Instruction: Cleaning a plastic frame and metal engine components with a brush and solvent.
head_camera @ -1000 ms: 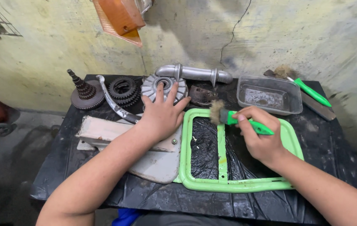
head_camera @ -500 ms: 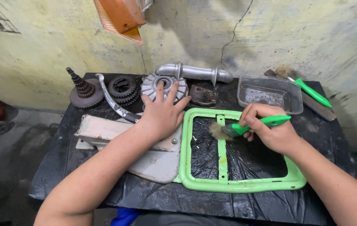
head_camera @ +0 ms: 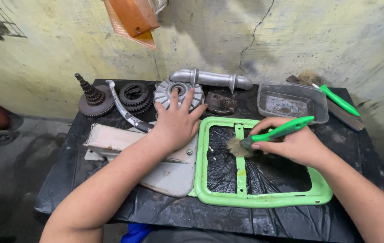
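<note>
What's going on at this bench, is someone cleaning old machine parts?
A person is brushing a green frame laid flat on a black-covered table. The right hand holds a green-handled brush with its bristles against the frame's middle bar. The left hand rests flat at the frame's left edge, fingertips on a finned metal disc. Gears, a metal pipe and a clear plastic tray sit along the back.

No labels, signs or screens show. The one package-like thing is a clear rectangular plastic container, open-topped and grimy inside, standing at the back right of the black table.
</note>
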